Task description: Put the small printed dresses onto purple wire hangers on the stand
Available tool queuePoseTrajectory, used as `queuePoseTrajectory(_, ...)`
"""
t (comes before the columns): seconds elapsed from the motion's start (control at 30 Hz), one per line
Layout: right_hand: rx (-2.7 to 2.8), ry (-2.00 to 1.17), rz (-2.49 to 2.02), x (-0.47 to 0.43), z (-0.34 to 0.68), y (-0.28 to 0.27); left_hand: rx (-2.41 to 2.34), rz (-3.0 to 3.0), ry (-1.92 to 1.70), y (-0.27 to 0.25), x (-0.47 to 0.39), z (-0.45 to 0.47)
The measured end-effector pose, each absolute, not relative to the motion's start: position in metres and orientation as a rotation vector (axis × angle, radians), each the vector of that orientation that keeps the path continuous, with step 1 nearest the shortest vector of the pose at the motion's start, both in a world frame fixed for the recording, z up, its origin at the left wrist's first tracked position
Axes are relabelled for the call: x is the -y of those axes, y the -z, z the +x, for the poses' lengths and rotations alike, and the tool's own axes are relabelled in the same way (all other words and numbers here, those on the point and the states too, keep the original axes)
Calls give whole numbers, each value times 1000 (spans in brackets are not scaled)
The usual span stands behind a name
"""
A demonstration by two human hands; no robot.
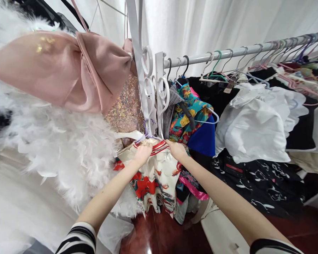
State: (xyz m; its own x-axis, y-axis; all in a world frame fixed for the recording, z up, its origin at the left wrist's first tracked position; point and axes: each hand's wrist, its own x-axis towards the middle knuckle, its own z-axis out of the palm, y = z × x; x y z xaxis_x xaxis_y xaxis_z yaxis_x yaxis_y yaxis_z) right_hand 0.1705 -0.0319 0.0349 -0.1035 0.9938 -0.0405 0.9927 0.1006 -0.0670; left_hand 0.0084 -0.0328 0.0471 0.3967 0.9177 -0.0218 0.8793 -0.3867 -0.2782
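Currently, left hand (143, 154) and right hand (177, 151) both grasp the red-striped top edge of the printed garment (155, 176), one grip toward each side; exact finger placement too small to tell. Garment hangs just in front of the white scrollwork stand (148, 88), a purple hanger (149, 135) at its top edge; attachment unclear. Judgement: best handled with both grips level and tension even. Hanger could snag the edge; use small, slow movements, clear of the white feathers (76, 151).

Pink bodice (66, 72), white feathers (79, 148), dark-red floor (141, 233) — glossy
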Motion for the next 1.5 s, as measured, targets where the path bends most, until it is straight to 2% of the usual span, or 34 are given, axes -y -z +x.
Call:
queuePoseTrajectory(0.5,2255,-64,-2114,37,170,-21,1683,-2394,-135,-29,31,5)
queuePoseTrajectory(1.5,2303,-205,-1960,27,197,-11,1915,-2234,-128,-23,25,25)
